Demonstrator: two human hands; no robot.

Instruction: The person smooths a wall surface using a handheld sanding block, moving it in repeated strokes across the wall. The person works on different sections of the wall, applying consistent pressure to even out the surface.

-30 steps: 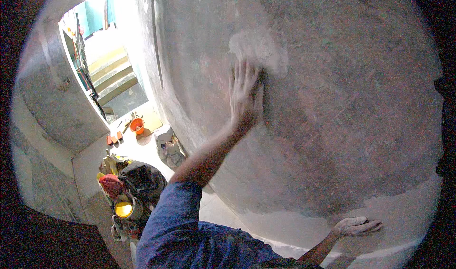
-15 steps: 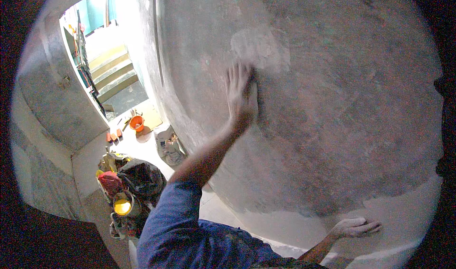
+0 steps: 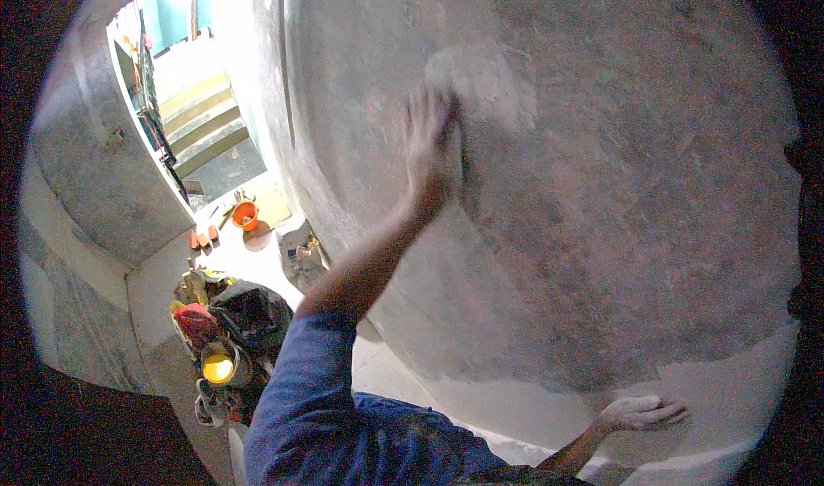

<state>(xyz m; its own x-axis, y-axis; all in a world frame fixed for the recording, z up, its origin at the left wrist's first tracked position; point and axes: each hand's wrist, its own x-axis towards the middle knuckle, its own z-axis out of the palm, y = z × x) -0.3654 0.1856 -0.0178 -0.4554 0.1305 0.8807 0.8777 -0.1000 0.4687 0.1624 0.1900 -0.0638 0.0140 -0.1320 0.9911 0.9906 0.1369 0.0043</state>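
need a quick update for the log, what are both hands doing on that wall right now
Left hand flat on grey wall, blurred, by a pale patch. Right hand spread on the white lower band. Nothing between hands and wall.

Building under renovation or construction, indoors. Bare, patchy grey plastered wall [image 3: 601, 186] with a paler fresh patch [image 3: 489, 83] and a white lower band [image 3: 730, 400]. Dusty floor [image 3: 240, 263] below holds an orange bucket [image 3: 245, 215], a yellow container [image 3: 217, 368], bags and clutter [image 3: 249, 314]. Rough concrete steps [image 3: 202, 126] rise beyond an open doorway.
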